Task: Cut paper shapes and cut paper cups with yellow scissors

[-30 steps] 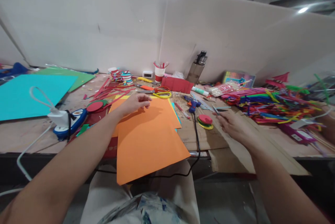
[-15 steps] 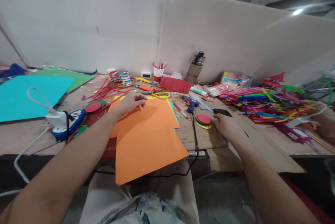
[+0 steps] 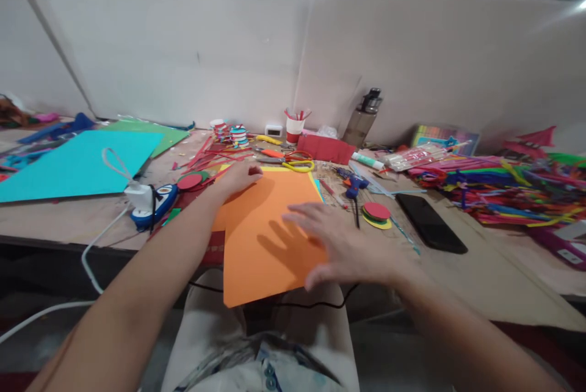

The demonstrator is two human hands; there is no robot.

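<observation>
An orange paper sheet [image 3: 256,245] lies in front of me, its near edge hanging past the table edge above my lap. My left hand [image 3: 238,179] rests at the sheet's upper left, fingers loosely bent, with nothing visible in them. Above the sheet's right side, my right hand [image 3: 336,242] is spread and casts a shadow on it. To its right sits a small stack of red, green and yellow paper circles [image 3: 376,213]. A black phone [image 3: 430,221] lies on the cardboard farther right. Behind the stack is a blue glue gun [image 3: 354,186].
Yellow-handled scissors [image 3: 300,164] lie beyond the orange sheet. A blue power strip [image 3: 158,206] with a white plug stands left. Turquoise paper [image 3: 91,160] covers the far left. Colourful pipe cleaners [image 3: 499,187] pile up right. A bottle [image 3: 361,120] stands by the wall.
My right hand has moved left from beside the paper circles to over the orange sheet, fingers spreading. The phone shows in full. My view has turned slightly left; the left hand stays on the sheet.
</observation>
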